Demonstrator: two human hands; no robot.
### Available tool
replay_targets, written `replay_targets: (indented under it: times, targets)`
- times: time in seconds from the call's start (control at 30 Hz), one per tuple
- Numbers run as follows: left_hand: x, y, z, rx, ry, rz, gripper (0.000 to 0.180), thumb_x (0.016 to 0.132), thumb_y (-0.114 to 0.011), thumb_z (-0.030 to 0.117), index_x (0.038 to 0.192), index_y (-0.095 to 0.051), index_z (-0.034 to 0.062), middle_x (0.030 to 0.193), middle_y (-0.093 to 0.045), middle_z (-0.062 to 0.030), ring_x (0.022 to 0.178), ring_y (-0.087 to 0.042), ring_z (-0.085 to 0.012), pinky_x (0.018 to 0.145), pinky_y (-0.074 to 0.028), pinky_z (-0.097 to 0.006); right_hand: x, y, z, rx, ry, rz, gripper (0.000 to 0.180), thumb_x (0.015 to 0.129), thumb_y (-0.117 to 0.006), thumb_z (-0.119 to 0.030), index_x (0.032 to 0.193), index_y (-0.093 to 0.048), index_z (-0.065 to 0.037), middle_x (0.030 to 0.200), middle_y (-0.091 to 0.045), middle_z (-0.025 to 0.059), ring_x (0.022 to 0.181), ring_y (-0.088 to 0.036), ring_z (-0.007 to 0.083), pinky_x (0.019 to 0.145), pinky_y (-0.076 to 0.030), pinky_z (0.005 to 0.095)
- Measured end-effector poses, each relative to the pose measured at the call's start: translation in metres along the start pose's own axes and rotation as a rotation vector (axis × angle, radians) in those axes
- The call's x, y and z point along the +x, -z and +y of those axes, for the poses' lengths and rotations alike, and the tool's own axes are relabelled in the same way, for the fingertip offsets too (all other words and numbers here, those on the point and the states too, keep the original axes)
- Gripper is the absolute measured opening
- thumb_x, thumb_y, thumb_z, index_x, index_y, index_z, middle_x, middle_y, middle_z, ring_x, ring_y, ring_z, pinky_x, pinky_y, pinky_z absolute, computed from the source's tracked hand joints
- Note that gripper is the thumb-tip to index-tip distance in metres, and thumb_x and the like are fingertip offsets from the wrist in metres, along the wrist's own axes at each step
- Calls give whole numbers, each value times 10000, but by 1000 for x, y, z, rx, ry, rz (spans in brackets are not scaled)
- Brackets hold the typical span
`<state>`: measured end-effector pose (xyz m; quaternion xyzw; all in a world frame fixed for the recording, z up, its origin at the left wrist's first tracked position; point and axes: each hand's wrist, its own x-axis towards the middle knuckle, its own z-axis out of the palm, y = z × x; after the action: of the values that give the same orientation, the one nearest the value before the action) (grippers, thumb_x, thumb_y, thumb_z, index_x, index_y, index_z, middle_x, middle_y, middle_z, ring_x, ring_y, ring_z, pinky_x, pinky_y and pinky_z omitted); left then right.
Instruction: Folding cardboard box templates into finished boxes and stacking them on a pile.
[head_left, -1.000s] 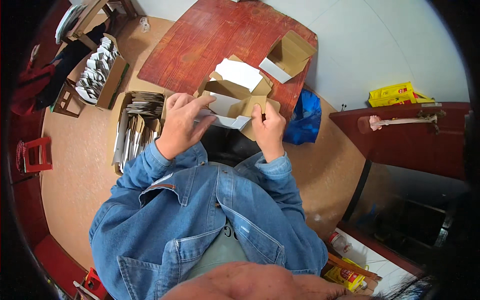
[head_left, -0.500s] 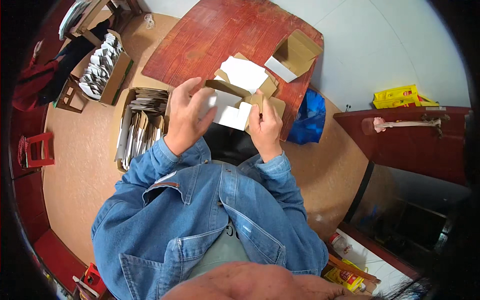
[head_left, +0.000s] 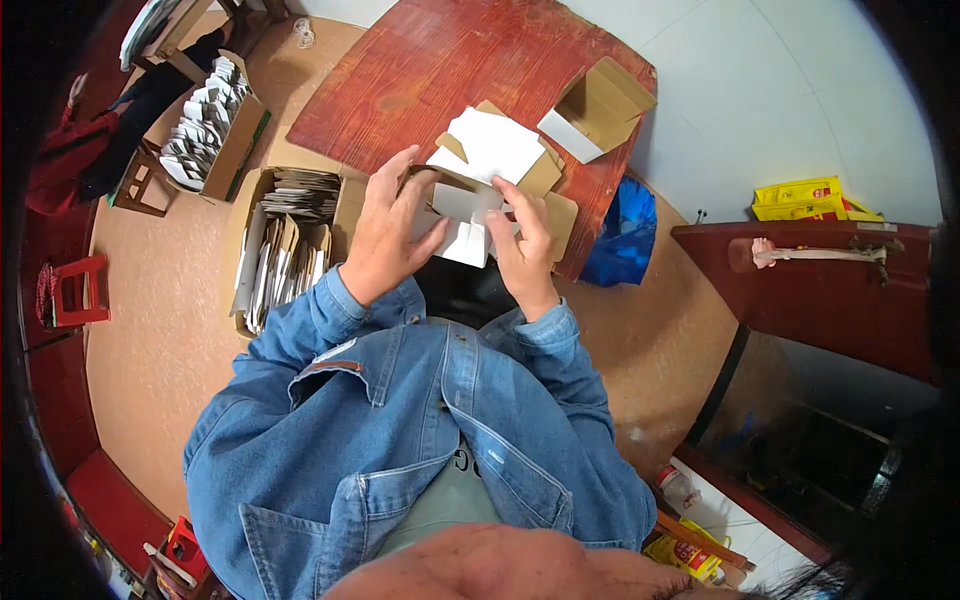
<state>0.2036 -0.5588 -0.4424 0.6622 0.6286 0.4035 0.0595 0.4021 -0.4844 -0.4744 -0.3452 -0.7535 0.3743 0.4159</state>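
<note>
A small white carton [head_left: 462, 243], partly folded up with a brown inside, is between my two hands above the near edge of the red table. My left hand [head_left: 390, 235] grips its left end, fingers over the far side and thumb at the near side. At its right end my right hand [head_left: 524, 245] pinches a white flap between thumb and fingers. A brown flap sticks out beyond the right hand. Just behind, flat white carton blanks [head_left: 495, 145] lie stacked on the table. An open carton [head_left: 575, 138], white outside and brown inside, stands farther right.
The red wooden table [head_left: 420, 75] spreads ahead. On my left, a cardboard box [head_left: 247, 215] holds many flat cartons; beyond it another box [head_left: 232, 150] is packed with white pieces. A blue bag [head_left: 622, 235] sits by the table's right edge. A red stool [head_left: 80, 290] stands far left.
My right hand has shifted from the brown side flap to the white flap at the carton's right end. The white flap now stands more upright; my left hand keeps its grip.
</note>
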Motion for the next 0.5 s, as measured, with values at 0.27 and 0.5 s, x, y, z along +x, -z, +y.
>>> replay_targets:
  times: [0.27,0.5]
  targets:
    - [-8,-12,-12,-241,-185,113,828,744,-882,208,1447,-467,65,1510,-425,-246,1360,-475,-422,1116,-414,-491,12,-6,2,-43,-5,101,345,879,-746,-32,1221,-700,-49,1018,-722,112,968,-668,271,869,-508,391]
    - [-9,2,-18,-294,-88,-163,869,671,-945,297,1424,-537,152,1538,-355,-270,1399,-417,-456,1102,-431,-526,16,-7,8,-6,28,134,294,914,-704,-22,1206,-708,-55,1015,-713,103,951,-663,264,846,-513,396]
